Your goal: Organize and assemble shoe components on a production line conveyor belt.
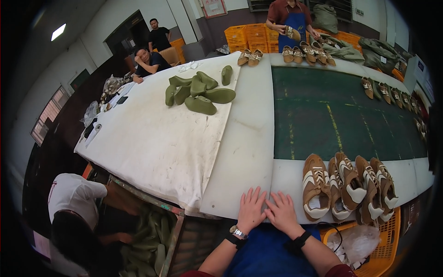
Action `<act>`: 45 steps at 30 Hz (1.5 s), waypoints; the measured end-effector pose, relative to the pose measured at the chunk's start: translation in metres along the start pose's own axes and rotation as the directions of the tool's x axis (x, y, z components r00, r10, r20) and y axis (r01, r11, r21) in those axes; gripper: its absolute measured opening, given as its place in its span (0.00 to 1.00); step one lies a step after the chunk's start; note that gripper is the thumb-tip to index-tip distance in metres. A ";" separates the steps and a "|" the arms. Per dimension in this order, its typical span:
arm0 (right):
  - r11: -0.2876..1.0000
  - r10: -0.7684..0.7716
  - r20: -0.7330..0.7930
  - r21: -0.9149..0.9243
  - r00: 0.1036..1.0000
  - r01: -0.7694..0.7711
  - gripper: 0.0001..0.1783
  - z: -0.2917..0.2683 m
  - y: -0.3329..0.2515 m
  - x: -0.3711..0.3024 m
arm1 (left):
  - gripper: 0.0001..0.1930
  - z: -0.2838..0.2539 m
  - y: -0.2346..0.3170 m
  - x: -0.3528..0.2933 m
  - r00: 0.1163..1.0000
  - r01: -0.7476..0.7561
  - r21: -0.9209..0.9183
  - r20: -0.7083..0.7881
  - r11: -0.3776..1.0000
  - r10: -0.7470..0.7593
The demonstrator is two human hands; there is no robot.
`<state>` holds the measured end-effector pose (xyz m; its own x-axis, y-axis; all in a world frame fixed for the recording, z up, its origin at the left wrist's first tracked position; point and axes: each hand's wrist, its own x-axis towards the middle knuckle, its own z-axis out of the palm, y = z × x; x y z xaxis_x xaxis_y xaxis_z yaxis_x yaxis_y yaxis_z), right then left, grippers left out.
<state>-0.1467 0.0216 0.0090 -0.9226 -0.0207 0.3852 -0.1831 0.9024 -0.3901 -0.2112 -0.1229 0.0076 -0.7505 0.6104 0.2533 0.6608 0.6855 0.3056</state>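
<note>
While my forearms slant inward, my left hand (250,211) and right hand (282,213) rest palms down on the white tabletop (242,159), on my side of the dark green mat (350,120), off its near left corner. Fingers point forward, flat and loosely spread, both grips open and empty; the thumbs meet or nearly meet. Brown-and-white sneakers (350,177) stand in a row along the mat's near edge, toes toward it. Left of the mat, olive shoe forms (198,87) lie heaped on white cloth (152,147).
</note>
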 end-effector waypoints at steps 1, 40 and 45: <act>1.000 -0.001 0.003 0.005 1.000 0.001 0.20 -0.001 0.000 0.000 | 0.34 0.000 0.000 0.000 1.000 -0.007 0.002 -0.001 1.000 0.007; 0.985 -0.091 0.651 0.172 0.753 -0.029 0.30 -0.043 0.084 -0.195 | 0.23 0.044 0.008 -0.138 0.773 -0.195 -0.271 0.549 0.943 0.318; 0.985 -0.068 0.631 0.167 0.773 -0.050 0.29 -0.043 0.082 -0.194 | 0.21 0.044 0.008 -0.137 0.786 -0.203 -0.275 0.526 0.940 0.324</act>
<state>0.0318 0.1186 -0.0615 -0.9147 -0.3491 -0.2037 -0.1911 0.8176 -0.5432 -0.1021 -0.1837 -0.0647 -0.3691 0.9108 -0.1850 0.7699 0.4112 0.4880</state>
